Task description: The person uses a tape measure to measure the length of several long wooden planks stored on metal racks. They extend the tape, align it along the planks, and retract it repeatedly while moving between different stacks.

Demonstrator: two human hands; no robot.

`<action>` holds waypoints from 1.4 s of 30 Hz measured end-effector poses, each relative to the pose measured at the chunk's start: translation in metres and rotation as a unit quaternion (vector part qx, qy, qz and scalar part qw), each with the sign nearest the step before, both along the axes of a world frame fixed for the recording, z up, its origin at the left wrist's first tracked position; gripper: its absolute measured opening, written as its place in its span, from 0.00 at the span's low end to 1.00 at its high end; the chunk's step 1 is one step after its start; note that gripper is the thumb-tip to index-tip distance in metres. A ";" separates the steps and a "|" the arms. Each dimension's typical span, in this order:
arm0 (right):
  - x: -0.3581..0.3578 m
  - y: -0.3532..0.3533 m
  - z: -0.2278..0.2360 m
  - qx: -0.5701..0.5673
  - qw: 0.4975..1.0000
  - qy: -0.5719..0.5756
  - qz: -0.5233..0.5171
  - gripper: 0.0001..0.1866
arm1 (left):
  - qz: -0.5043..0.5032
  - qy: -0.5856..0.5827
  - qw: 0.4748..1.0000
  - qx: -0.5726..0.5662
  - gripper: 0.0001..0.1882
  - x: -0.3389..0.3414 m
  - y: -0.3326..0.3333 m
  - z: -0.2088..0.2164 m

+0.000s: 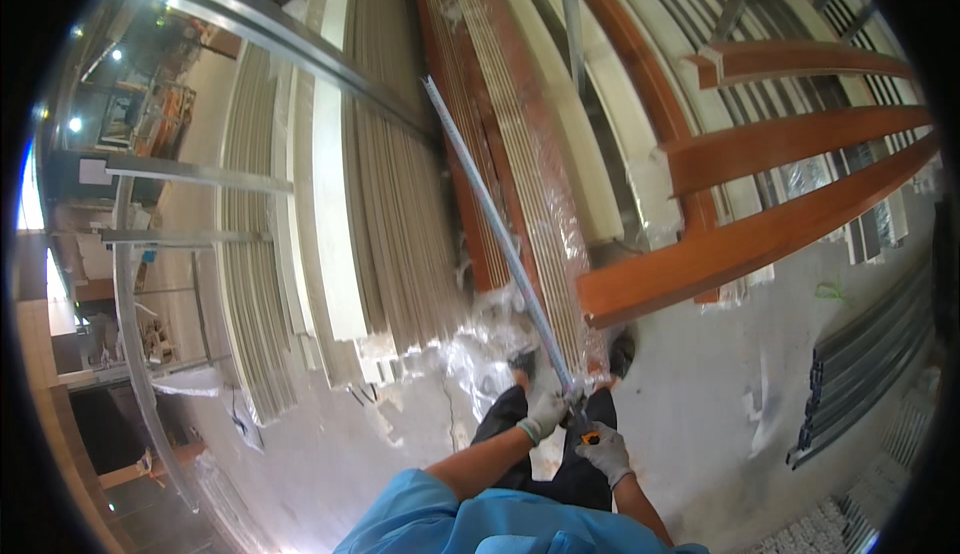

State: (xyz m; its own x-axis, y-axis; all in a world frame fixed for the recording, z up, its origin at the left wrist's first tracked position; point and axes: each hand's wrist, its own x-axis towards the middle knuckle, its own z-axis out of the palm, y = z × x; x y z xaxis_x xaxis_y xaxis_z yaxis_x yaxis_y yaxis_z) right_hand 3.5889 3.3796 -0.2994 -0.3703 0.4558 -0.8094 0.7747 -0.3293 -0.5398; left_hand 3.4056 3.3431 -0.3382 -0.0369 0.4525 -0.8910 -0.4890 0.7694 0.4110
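Note:
My left hand (545, 417), in a pale work glove, is closed at the near end of a long, thin grey metal profile (497, 224). The profile slants away to the far left, above the stacked lengths. Close beside it, my gloved right hand (607, 456) grips a small orange and black tool that looks like a tape measure (591, 438). Both hands are low in front of my body, over my dark trousers. Fine detail between the fingers is too small to make out.
Bundled beige panels (400, 194) and plastic-wrapped ribbed strips (520, 144) lie ahead. Orange-brown beams (760, 234) jut across the right. Dark metal bars (860, 364) are stacked on the grey floor (700, 384). A metal rack frame (130, 304) stands at left.

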 end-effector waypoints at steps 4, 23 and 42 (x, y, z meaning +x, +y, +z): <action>-0.006 0.016 0.007 0.010 0.998 0.055 0.004 0.26 | 0.057 0.069 0.996 0.027 0.18 -0.006 0.018 0.000; 0.091 -0.030 0.005 0.070 0.994 -0.077 0.037 0.22 | 0.128 0.218 0.947 0.200 0.13 -0.233 0.218 -0.034; -0.035 -0.096 -0.023 0.084 0.995 -0.019 -0.049 0.19 | 0.246 0.247 0.906 0.238 0.11 -0.341 0.287 -0.061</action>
